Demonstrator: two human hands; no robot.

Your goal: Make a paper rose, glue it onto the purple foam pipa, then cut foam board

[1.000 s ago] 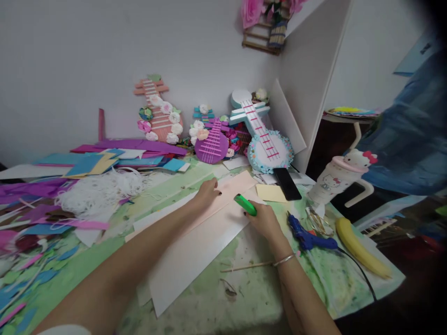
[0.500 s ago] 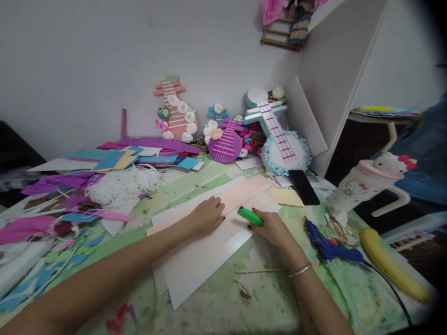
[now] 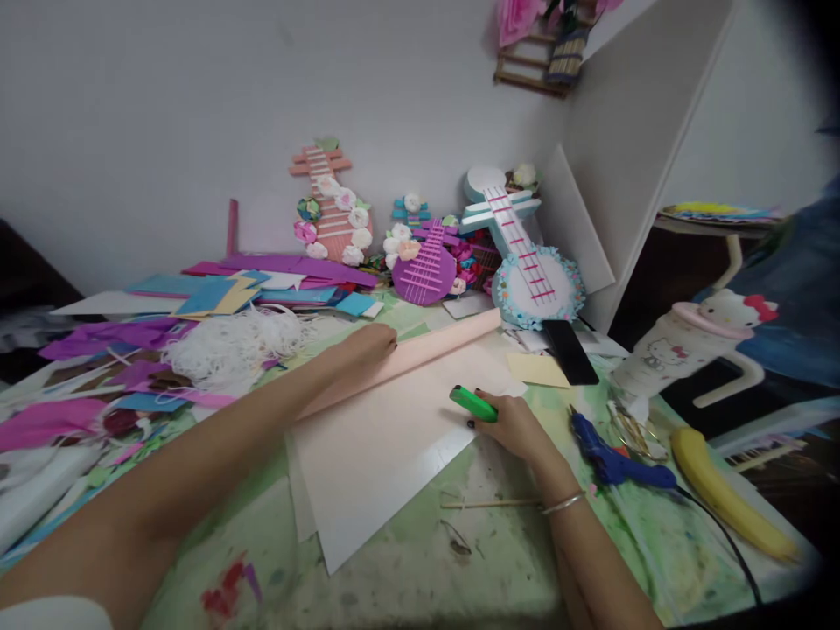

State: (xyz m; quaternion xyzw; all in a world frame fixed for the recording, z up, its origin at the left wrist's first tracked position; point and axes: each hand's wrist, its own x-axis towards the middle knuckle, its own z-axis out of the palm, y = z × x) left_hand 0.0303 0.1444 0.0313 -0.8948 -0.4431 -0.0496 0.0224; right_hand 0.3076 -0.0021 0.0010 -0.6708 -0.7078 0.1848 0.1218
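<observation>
My left hand (image 3: 373, 346) is closed on the far side of a long pale pink paper strip (image 3: 426, 353), which is raised and tilted up off the sheets. Below it, white and pinkish sheets (image 3: 387, 472) lie slanted on the table, overlapping one another. In my right hand (image 3: 510, 423) is a green utility knife (image 3: 473, 403), its front end pointing up and left, just above the sheets' right side; I cannot make out a blade. A thin wooden stick (image 3: 489, 504) lies near my right wrist.
At right are a blue glue gun (image 3: 617, 455), a banana (image 3: 728, 499), a tumbler (image 3: 669, 350) and a black phone (image 3: 570, 352). Decorated craft instruments (image 3: 535, 271) lean at the back. Tangled white string (image 3: 236, 346) and coloured sheets (image 3: 210, 293) cover the left.
My left hand has moved up and left, and the pink strip has come up off the sheets with it. My right hand stays nearly still with the green utility knife.
</observation>
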